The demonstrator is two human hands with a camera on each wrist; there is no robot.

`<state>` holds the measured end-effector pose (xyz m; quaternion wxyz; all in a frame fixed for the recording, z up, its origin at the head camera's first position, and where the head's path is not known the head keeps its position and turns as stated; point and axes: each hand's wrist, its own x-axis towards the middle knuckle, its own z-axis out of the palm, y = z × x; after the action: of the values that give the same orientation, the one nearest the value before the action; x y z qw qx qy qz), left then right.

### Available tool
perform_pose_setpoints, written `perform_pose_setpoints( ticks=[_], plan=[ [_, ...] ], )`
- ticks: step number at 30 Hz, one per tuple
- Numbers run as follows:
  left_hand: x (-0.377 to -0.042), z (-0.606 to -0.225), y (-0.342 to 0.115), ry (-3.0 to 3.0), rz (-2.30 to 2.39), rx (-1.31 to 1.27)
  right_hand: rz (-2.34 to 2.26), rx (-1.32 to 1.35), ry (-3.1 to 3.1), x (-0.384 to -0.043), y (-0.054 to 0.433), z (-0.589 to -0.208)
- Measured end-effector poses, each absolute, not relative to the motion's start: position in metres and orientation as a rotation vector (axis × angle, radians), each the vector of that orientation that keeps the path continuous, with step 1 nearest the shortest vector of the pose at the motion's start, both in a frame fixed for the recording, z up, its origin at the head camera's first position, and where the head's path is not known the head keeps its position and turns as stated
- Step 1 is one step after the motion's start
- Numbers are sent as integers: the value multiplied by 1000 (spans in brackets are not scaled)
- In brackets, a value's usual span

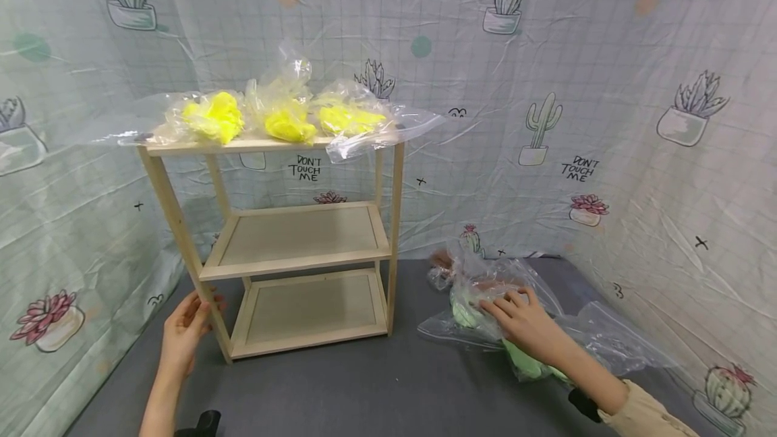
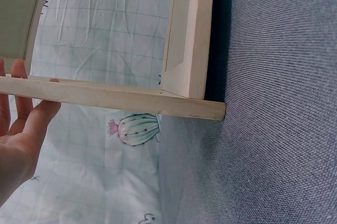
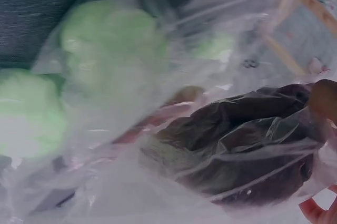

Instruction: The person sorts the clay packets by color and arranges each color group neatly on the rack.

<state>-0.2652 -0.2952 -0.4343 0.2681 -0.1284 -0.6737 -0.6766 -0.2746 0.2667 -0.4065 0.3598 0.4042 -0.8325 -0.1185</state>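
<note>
The left hand (image 1: 184, 329) has its fingers clamped on the front left leg (image 1: 178, 231) of the wooden rack (image 1: 297, 264); right of the rack, the right hand (image 1: 531, 326) touches clear bags (image 1: 466, 313), whether pinching I cannot tell. Jolting that leg could slide the yellow-filled bags (image 1: 221, 119) off the top.

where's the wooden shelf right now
In the head view, the wooden shelf stands left of centre on the dark surface, with the left hand holding its front left leg and the green-filled bags to its right.
</note>
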Motion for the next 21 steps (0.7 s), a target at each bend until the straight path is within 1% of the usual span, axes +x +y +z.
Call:
perform_pose_setpoints(
  ticks=[10, 11, 16, 21],
  plan=[
    [-268, -439, -297, -1756, -1887, -417, -148, 1085, -2016, -261, 245, -382],
    [-265, -436, -295, -1791, -1863, -368, -141, 1089, -2004, -259, 243, -379],
    [-266, -436, -296, -1823, -1847, -364, -93, 1120, -1953, -252, 231, -365],
    [-287, -463, -319, -1810, -1853, -444, -18, 1152, -1826, -246, 219, -351]
  ],
)
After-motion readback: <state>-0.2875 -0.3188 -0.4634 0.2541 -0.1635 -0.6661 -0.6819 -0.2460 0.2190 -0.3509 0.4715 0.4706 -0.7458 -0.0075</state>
